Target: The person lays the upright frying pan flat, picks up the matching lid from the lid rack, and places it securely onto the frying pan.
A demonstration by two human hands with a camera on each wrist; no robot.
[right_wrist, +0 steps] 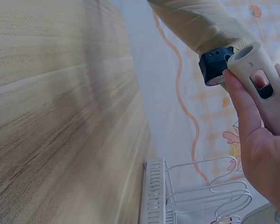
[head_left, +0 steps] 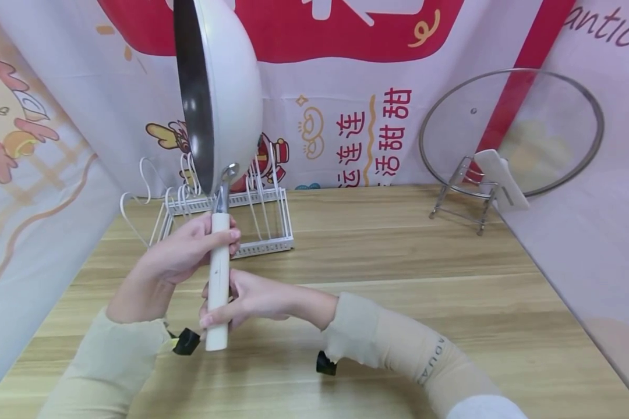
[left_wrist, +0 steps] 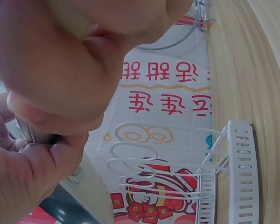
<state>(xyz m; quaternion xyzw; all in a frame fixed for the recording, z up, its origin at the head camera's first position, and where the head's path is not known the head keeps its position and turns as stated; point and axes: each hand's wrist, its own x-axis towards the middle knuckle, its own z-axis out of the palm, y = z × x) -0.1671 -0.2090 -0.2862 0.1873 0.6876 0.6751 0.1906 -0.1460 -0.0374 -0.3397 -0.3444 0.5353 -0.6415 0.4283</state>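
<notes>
pan point(head_left: 238, 87) is up off the worktop point(head_left: 398, 250), on edge, in the air by the wire rack point(head_left: 262, 248). fingers: left hand point(head_left: 188, 244) curled round the upper handle point(head_left: 219, 262), right hand point(head_left: 251, 297) gripping its lower end, no slack gap on either. status, my read: lift done, lid point(head_left: 550, 116) already upright on its stand point(head_left: 487, 210). left: pan not set down yet. rack contact: can't tell.

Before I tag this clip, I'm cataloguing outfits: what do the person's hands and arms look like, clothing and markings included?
The left hand and right hand wear no gloves. The left sleeve is beige; the right sleeve, also beige, has dark lettering, with whitish cloth farther up. A small black block shows near each wrist.
</notes>
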